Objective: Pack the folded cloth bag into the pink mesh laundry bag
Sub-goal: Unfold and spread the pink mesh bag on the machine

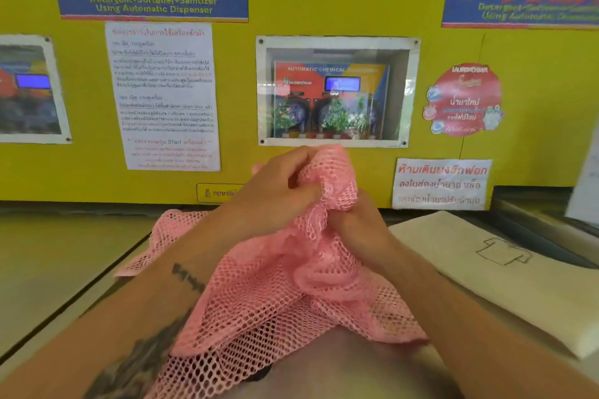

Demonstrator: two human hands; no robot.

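Note:
The pink mesh laundry bag (278,295) hangs bunched in front of me, lifted above the machine top. My left hand (275,194) grips its gathered upper edge from the left. My right hand (359,223) clutches the same bunch from the right, partly wrapped in mesh. The folded cloth bag (505,282), cream with a small line drawing of a shirt, lies flat on the surface to the right, apart from both hands.
A yellow wall (324,19) with posters and a glazed dispenser window (337,91) stands straight ahead. Beige machine tops (58,262) stretch left, split by a dark seam. A grey lid edge (534,227) sits behind the cloth bag.

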